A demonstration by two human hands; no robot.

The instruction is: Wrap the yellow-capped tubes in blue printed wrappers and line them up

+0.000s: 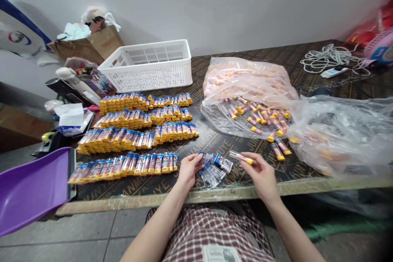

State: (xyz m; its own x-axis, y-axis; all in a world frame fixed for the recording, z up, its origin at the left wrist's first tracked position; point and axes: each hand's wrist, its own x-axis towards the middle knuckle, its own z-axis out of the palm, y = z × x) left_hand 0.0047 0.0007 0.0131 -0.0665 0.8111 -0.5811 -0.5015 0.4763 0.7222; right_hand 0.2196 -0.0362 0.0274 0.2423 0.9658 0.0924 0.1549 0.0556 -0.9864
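Note:
My left hand (188, 168) pinches the edge of a small clear and blue printed plastic sleeve (206, 158) at the near side of the table. Just right of those fingers lies a loose pile of similar flat sleeves (212, 177). My right hand (261, 175) holds a slim clear tube with a yellow cap (239, 156) by its capped end, tilted, with the clear end pointing left toward the sleeves. Left of my hands, tubes in blue printed sleeves (153, 163) stand packed in several rows, yellow ends toward me. Unsleeved tubes (260, 114) spill from a clear plastic bag (245, 77).
A white perforated basket (153, 74) stands behind the rows. Another crumpled clear bag (344, 131) lies at right, with a coiled white cable (328, 59) behind. A purple dustpan (37, 188) juts at the left edge. The wooden table edge (129, 202) runs before me.

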